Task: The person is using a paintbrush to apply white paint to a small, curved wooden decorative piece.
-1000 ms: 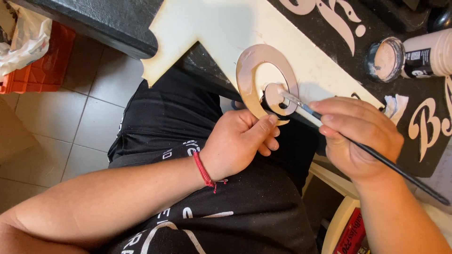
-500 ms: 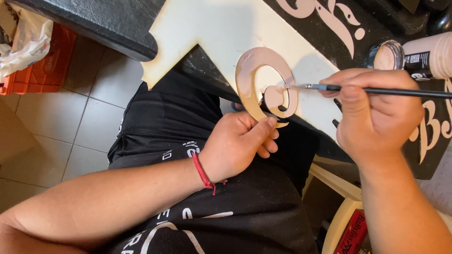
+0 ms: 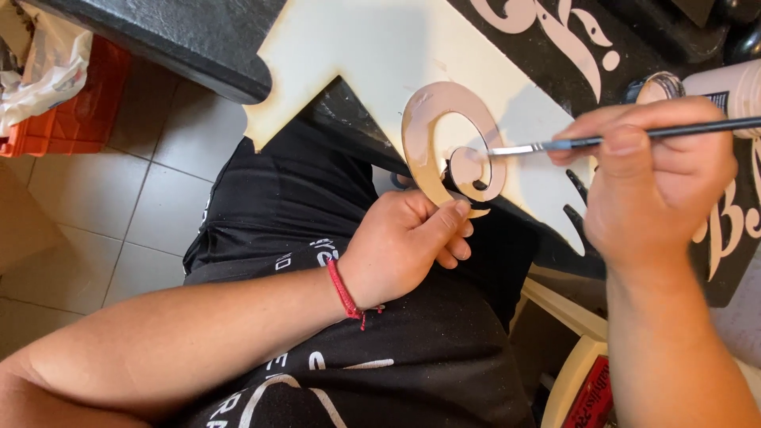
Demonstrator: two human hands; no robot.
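Off to the far left of the wooden curl piece (image 3: 452, 143) there was an orange crate (image 3: 67, 119) on the tiled floor (image 3: 158, 206) with a white plastic bag (image 3: 47, 59) on top. Left of the curl, the left hand (image 3: 404, 246) had it pinched at the bottom edge, thumb on the face and the other fingers curled under, so that grip was clamped on the wood and held it up over the lap, just in front of the pale board (image 3: 380, 55) on the dark surface (image 3: 158, 40).

On the curl itself, most of the big outer loop looked coated in a pinkish-beige, but the small inner spiral looked patchy, with dark spots near its base, so I'd guess the bulk was done and the inner coil and edges were left.

Right of the curl, the right hand (image 3: 658, 182) had its fingers closed tight on a thin black paintbrush (image 3: 634, 136), bristles touching the inner spiral. Past that hand an open paint bottle (image 3: 713, 91) lay on its side.
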